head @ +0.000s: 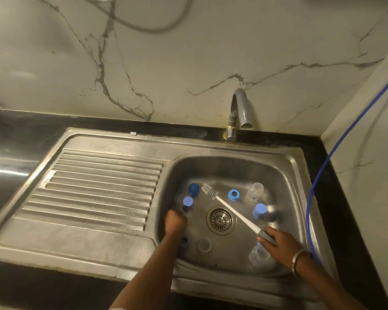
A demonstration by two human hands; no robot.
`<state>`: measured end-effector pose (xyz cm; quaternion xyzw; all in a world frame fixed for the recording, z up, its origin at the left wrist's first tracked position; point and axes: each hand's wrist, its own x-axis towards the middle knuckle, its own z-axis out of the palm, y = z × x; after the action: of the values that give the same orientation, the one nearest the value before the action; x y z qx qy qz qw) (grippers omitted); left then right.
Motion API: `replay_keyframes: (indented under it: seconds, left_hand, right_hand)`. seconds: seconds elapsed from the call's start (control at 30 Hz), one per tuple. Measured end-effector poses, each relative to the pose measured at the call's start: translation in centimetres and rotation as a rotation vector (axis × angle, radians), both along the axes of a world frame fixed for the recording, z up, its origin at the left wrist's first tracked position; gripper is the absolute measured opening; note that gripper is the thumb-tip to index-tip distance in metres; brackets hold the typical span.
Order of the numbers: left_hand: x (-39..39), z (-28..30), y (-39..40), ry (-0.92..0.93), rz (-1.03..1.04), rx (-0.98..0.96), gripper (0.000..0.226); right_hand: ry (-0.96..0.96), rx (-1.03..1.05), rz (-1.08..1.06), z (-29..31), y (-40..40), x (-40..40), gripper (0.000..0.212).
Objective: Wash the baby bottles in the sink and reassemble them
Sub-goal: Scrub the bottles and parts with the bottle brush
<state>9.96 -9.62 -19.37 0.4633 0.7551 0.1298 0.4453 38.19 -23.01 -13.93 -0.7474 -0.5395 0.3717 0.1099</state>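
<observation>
1. Gripping the grey handle of a white long-stemmed bottle brush (227, 208), the right hand (278, 243) reaches into the stainless-steel sink basin (285, 175) at lower right of the frame; the brush's grey bristle head lies toward the basin's upper left, its stem crossing just above the round metal drain strainer (220, 219).
2. The left hand (175, 222), at the basin's left side, is curled; whether it holds anything cannot be told.
3. Scattered on the basin floor: a dark blue dome-shaped cap (193, 189) and a light blue-capped bottle (187, 203) at left; a blue plastic screw ring (234, 194) and a clear plastic baby bottle (255, 191) at upper right; another blue-capped bottle (263, 211) at right.
4. A clear round piece (204, 245) and a second clear bottle (258, 253) lie near the basin's lower edge.
5. A curved grey metal tap (241, 110) stands above the basin; a ribbed steel drainboard (99, 186) fills centre left, set in a black desk (31, 130).
6. A blue hose (336, 148) runs down the right edge.
</observation>
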Motion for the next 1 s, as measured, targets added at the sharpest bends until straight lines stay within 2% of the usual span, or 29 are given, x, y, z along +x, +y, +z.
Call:
replay_keyframes:
  seconds: [0.13, 0.3, 0.4, 0.53, 0.8, 1.0]
  left_hand:
    - [-0.8, 2.3, -0.4, -0.383, 0.117, 0.151, 0.024]
    - [-1.3, 5.2, 0.5, -0.413, 0.157, 0.245, 0.015]
    - [-1.4, 5.9, 1.3, -0.346, 0.147, 0.274, 0.016]
    - [-1.0, 6.8, 1.9, -0.357, 0.121, 0.246, 0.022]
    - [0.8, 8.0, 1.7, -0.793, 0.337, 0.168, 0.014]
    - [1.4, 8.0, 2.6, -0.949, 0.440, 0.098, 0.013]
  right_hand:
    - [0.017, 0.043, 0.045, -0.2, -0.4, 0.1, 0.021]
    - [0.071, 0.093, 0.109, 0.9, -0.6, -0.3, 0.027]
    - [0.101, 0.125, 0.099, 1.5, -0.9, -0.5, 0.031]
    - [0.138, 0.165, 0.091, 1.9, -1.1, -0.5, 0.032]
    - [0.127, 0.198, 0.091, 2.3, -1.3, -0.3, 0.036]
    - [0.081, 0.210, 0.094, 2.7, -1.3, -1.0, 0.036]
